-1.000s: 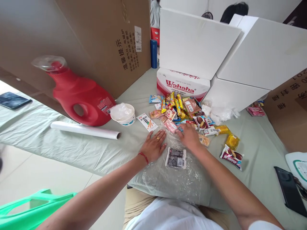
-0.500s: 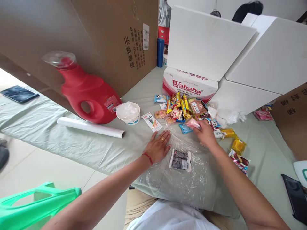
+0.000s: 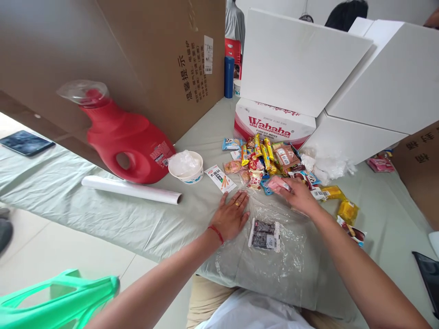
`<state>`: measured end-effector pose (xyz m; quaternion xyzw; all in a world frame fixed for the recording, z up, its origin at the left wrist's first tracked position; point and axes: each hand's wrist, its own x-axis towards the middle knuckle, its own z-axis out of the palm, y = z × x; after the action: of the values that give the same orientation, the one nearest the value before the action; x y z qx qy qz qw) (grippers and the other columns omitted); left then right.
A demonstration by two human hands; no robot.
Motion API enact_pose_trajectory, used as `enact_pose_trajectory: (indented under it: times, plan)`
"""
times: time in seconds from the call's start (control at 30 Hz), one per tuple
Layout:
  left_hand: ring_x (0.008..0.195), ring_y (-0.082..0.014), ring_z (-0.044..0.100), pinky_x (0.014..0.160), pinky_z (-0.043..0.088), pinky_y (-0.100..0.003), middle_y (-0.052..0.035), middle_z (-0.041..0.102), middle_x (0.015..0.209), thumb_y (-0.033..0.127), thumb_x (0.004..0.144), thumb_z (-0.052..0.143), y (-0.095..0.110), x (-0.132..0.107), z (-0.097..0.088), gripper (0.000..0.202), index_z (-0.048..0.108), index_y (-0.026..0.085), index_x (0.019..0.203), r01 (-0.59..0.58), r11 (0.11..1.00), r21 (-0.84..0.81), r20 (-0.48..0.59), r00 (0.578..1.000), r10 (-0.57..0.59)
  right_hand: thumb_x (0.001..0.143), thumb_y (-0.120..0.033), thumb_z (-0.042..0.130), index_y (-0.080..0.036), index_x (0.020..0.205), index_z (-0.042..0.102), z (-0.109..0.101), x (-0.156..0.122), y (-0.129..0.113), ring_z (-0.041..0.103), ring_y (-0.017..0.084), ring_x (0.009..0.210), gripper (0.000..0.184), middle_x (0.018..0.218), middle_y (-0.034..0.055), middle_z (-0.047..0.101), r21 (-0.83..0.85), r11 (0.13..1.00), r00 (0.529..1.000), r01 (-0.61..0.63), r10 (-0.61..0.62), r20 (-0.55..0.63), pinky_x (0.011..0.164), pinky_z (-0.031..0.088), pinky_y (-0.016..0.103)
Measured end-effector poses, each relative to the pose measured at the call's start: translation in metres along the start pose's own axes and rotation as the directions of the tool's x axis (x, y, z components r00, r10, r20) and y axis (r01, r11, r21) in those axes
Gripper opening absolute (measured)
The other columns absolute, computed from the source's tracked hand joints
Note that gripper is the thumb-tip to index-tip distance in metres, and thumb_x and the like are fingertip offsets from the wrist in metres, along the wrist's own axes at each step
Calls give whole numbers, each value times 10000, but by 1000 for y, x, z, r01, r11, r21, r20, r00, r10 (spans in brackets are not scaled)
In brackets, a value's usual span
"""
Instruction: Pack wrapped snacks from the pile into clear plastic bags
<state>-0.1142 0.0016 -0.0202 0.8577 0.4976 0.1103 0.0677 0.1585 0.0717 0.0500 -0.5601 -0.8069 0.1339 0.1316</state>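
Observation:
My left hand [image 3: 230, 214] lies flat, fingers stretched, on the upper left edge of a clear plastic sheet [image 3: 295, 249]. Pinched in my right hand [image 3: 299, 195] is a pink snack packet [image 3: 277, 183], held at the front of a heap of wrapped snacks [image 3: 264, 155]. A dark snack packet in clear wrap [image 3: 264, 234] rests on the sheet between my arms. Just beyond my left fingertips is a white snack packet [image 3: 220, 179] with printed sticks. To the right of my right hand lie yellow packets [image 3: 348, 211].
A paper bowl [image 3: 187, 176] holding crumpled plastic, a white roll [image 3: 132, 189] and a red jug [image 3: 132, 141] stand left. Behind the heap is a Wahaha carton [image 3: 274, 121] with white boxes [image 3: 305, 59]. A green stool [image 3: 58, 297] is at lower left, a phone [image 3: 427, 278] at right.
The pink packet in my right hand has turned and lowered slightly, showing more of its face. My left hand stays flat on the sheet. The whole view has shifted a little.

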Motion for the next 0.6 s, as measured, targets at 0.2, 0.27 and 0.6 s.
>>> enact_pose_trajectory:
  times: [0.2,0.27,0.6]
  plan:
    - [1525,-246,330,1271,165,-556,-58,363,1639,440,1057,272,-1,0,1,567,387,216,1566,-2,1000,0,-7,1000,2,1008,-309,508,-142,1216,693,-11,30,-47,511,325,1146,325,1182,160,669,-259,962,988,83,-113,-104,997,417,422]
    - [1522,-246,335,1272,155,-554,-62,378,1631,436,1059,274,-1,0,2,564,393,214,1563,-5,1000,-5,-11,1000,5,1017,-209,462,-162,1144,712,0,56,-76,541,282,1123,284,1109,123,695,-238,935,964,264,-261,46,998,424,387]
    - [1510,-243,356,1273,162,-551,-69,388,1625,448,1059,273,-2,0,2,574,379,208,1569,5,1000,-19,4,1000,-5,1011,-132,409,-96,1229,673,58,138,-119,496,298,1317,344,1185,177,701,-306,848,902,432,-405,152,1194,235,504]
